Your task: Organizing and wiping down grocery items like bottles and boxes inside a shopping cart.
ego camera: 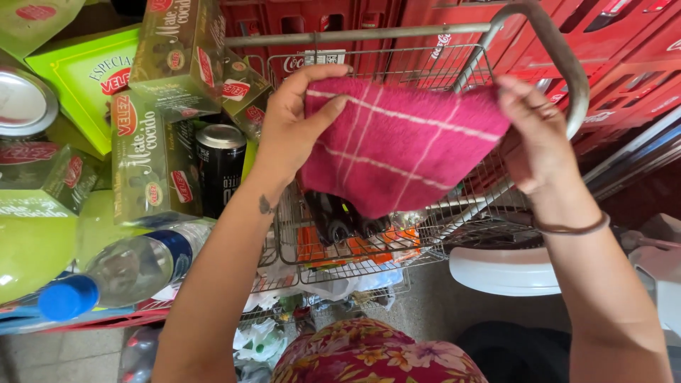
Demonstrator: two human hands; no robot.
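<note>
Cloth of bright pink with thin pale stripes [401,145] is held spread at the centre of the head view, above a wire shopping cart [425,248]. Its 9 o'clock edge is pinched by the left hand [294,124], thumb laid over the front and fingers curled behind the top corner. Its 3 o'clock edge is gripped by the right hand [535,135], fingers closed on the fabric; a thin bracelet [571,228] is worn at that wrist. Under the cloth, inside the cart, dark bottles [340,216] and an orange package [355,248] are seen through the wire.

At 9 o'clock from the left hand, a black drink can [220,174] is stood upright between green cardboard boxes [152,159]. At 8 o'clock, a clear plastic bottle with a blue cap [120,273] is laid on its side. Red crates [624,57] are stacked at 1 o'clock behind the cart handle. A white rounded seat [500,269] is seen at 5 o'clock, just beside the cart.
</note>
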